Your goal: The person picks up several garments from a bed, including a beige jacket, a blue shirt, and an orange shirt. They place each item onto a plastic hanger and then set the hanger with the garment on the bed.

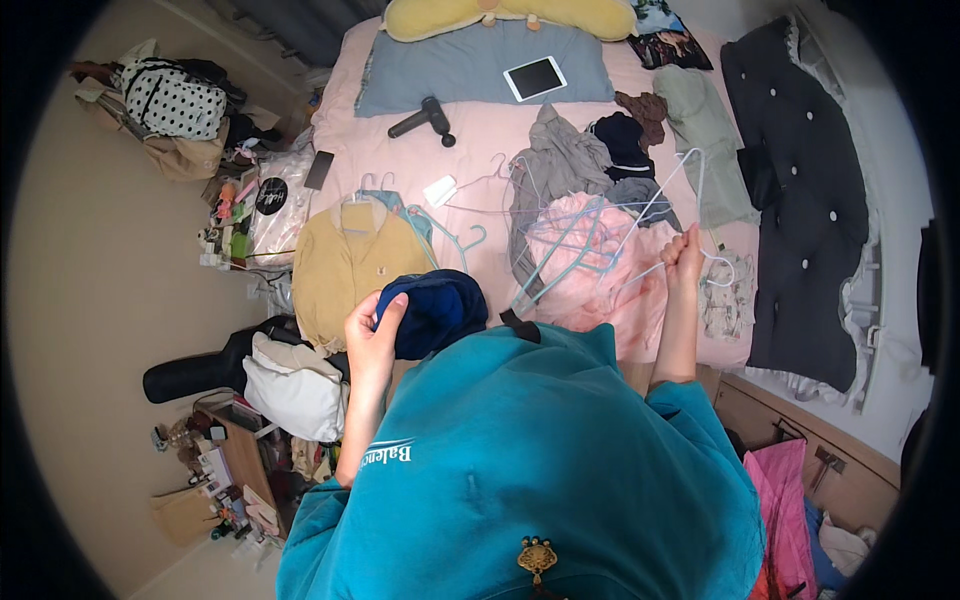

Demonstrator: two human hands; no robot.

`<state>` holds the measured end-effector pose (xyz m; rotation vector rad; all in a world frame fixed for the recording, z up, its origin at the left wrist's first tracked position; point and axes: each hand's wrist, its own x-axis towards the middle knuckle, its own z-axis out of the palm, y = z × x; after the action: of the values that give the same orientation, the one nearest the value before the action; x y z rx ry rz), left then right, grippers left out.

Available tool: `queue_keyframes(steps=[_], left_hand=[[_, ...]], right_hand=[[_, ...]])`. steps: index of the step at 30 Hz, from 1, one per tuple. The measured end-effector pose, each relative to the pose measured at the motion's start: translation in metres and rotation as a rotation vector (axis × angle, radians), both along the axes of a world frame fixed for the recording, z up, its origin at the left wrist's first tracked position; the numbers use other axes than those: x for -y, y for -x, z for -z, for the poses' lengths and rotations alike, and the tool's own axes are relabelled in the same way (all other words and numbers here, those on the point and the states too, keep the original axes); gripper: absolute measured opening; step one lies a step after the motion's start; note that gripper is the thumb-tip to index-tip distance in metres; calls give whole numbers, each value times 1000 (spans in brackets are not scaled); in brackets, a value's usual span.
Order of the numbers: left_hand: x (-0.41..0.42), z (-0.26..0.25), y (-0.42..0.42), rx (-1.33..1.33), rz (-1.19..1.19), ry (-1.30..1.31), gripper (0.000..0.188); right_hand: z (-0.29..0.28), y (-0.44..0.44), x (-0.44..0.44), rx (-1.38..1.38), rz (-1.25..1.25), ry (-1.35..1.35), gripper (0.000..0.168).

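Note:
My left hand (373,324) pinches the edge of a bunched navy-blue cloth item (431,315), thumb on top; whether it is a cap or a folded garment, I cannot tell. In my right hand (683,259) is a white clothes hanger (703,180), raised over the bed's right side. A yellow long-sleeved jacket (367,259) on a hanger lies just beyond my left hand. Teal hangers (559,259) cross a heap of pink fabric (574,225) between my hands. Part of the navy item's near side is hidden by my teal shirt.
The pink-sheeted bed (480,157) bears a massage gun (426,124), a white tablet (535,78) on a grey-blue pillow (450,64), a grey garment (566,150) and green trousers (694,127). A dark tufted cushion (799,210) borders the right. A white bag (296,386) stands at left.

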<state>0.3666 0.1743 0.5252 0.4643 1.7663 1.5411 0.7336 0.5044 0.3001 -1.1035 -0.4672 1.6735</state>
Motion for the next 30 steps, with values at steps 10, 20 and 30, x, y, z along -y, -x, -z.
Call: queue_keyframes(steps=[10, 20, 30], left_hand=[[-8, 3, -3, 17, 32, 9, 13], [-15, 17, -9, -142, 137, 93, 21], [-69, 55, -43, -528, 507, 269, 92]], right_hand=[[7, -14, 17, 503, 58, -492, 44], [-27, 16, 1, -478, -26, -128, 43], [-163, 59, 12, -715, -139, -353, 43]])
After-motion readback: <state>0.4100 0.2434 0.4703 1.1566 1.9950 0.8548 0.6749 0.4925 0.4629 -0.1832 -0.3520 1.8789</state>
